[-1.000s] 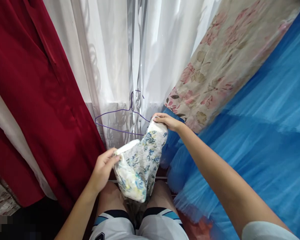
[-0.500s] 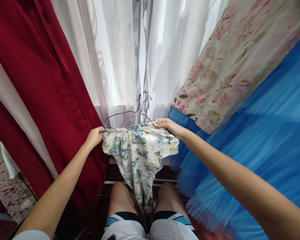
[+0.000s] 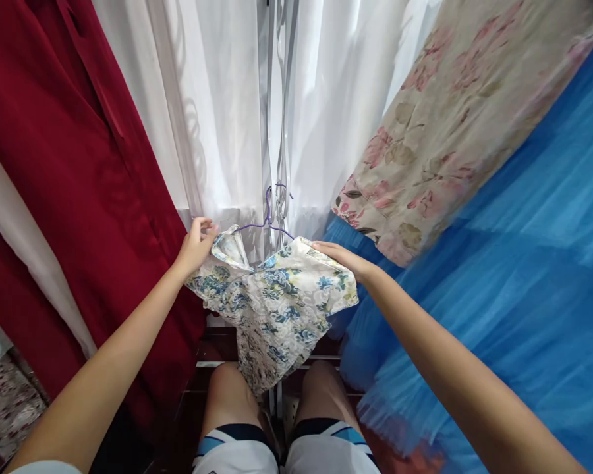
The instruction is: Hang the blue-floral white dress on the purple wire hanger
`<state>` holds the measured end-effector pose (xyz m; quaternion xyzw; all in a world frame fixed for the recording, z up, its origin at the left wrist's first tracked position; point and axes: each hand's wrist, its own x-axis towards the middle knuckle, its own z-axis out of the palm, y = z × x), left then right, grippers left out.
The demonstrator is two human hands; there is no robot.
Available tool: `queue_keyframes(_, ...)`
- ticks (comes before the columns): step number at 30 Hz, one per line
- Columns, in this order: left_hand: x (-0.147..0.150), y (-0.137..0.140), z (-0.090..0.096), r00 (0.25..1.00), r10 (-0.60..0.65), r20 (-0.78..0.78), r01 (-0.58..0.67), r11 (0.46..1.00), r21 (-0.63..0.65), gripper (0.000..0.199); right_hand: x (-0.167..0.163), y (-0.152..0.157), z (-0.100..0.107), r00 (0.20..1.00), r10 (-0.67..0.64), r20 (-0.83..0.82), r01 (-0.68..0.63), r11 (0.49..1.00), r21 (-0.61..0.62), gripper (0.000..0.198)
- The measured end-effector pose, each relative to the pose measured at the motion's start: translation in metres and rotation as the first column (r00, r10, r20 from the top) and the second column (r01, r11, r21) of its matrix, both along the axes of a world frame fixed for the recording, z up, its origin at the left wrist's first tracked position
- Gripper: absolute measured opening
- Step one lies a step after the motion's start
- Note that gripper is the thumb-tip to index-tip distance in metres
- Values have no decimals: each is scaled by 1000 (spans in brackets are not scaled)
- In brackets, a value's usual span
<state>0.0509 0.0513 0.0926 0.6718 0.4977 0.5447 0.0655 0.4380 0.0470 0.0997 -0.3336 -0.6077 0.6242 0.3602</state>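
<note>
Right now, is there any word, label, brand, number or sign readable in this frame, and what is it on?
None can be read.
The floral garment held by the left hand and right hand shows only a flower print.
The purple hanger, the red cloth, the white curtain and the blue tulle bear no text.
The white shorts show only stripes.

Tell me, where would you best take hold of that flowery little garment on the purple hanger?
Probably at its two shoulders, from above and either side. The floral garment drapes limply over the purple hanger, and only its top edge looks supported. The left hand and right hand already rest there.
</note>
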Motion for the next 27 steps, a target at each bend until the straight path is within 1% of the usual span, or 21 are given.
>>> queue_keyframes(1, -3, -8, -5, 1000, -5, 21, 5, 1000, 18, 37, 10, -5, -4, 1000, -2, 1, 2, 999, 39, 34)
queue_keyframes(3, -7, -24, -15, 999, -36, 20, 36, 999, 3, 34, 28, -18, -15, 1000, -12, 20, 10, 994, 109, 36)
queue_keyframes(5, -8, -38, -21, 999, -23, -46, 22, 1000, -10, 29, 41, -33, -25, 992, -116, 44, 106, 975, 197, 35)
queue_keyframes(7, -3, -50, -20, 992, 13, -127, -10, 1000, 21, 26, 46, -43, -28, 962, -273, 19, 257, 925, 281, 34)
queue_keyframes(9, 7, -58, -14, 983, 24, -184, -13, 998, 60, 24, 46, -46, -19, 916, -397, -57, 393, 860, 325, 33)
queue_keyframes(12, 27, -63, -1, 973, 30, -230, -15, 998, 67, 26, 35, -44, 13, 868, -477, -142, 496, 805, 327, 31)
queue_keyframes(15, 45, -57, 1, 969, 31, -246, -23, 999, 35, 33, 18, -45, 43, 841, -508, -186, 539, 759, 365, 35)
queue_keyframes(17, 55, -47, -5, 975, 51, -216, -48, 999, 17, 31, 4, -51, 52, 837, -510, -200, 541, 712, 449, 41)
queue_keyframes(19, 61, -34, -14, 980, 95, -174, -95, 995, 7, 24, -6, -59, 53, 853, -489, -180, 502, 678, 537, 48)
queue_keyframes(21, 66, -19, -20, 980, 130, -150, -131, 991, 3, 16, -11, -66, 53, 869, -471, -151, 462, 664, 588, 54)
queue_keyframes(23, 69, -6, -21, 979, 145, -141, -145, 989, 7, 12, -10, -67, 56, 876, -461, -141, 446, 665, 599, 55)
queue_keyframes(25, 69, 4, -19, 979, 155, -129, -155, 988, 6, 12, -7, -62, 63, 885, -448, -130, 434, 688, 582, 54)
queue_keyframes(27, 65, 8, -17, 981, 159, -115, -161, 987, -6, 13, -6, -58, 70, 897, -429, -107, 412, 722, 556, 53)
